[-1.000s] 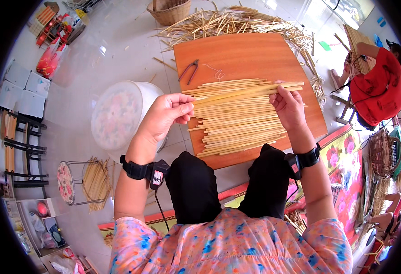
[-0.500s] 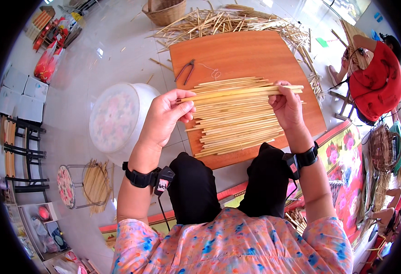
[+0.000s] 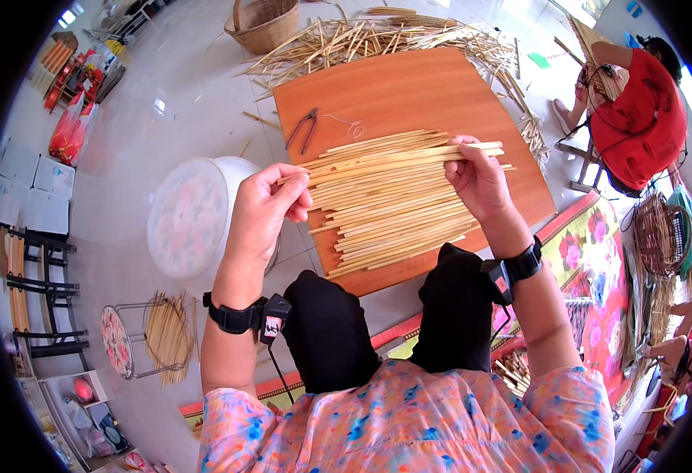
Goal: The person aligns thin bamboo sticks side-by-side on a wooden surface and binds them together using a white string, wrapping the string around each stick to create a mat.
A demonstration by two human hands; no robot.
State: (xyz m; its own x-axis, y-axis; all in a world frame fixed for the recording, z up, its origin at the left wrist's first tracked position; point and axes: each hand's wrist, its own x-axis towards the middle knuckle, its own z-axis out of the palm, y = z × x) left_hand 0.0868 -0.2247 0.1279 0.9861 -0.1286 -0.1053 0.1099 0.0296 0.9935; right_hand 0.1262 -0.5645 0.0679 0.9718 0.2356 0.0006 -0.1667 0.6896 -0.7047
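A few pale yellow straw stalks [image 3: 385,163] are stretched level between my two hands, above the low orange-brown table [image 3: 377,87]. My left hand [image 3: 273,193] pinches their left end between thumb and fingers. Near the right end, my right hand [image 3: 478,175] grips the same stalks, and their tips stick out past it. Beneath them, a flat row of many similar stalks [image 3: 401,213] lies side by side on the table. Pliers with dark handles [image 3: 302,130] and a thin curl of wire [image 3: 354,128] lie behind the row.
Loose stalks [image 3: 409,35] are heaped on the floor beyond the table, beside a wicker basket [image 3: 263,27]. A round white tub [image 3: 196,213] stands at the left. To the right, a person in red [image 3: 641,122] sits bent over a stalk panel. A floral mat [image 3: 590,260] covers the floor at right.
The whole view has shifted slightly, moving the table and hands leftward in the picture. Both hands keep their hold on the stalks, which stay above the row.
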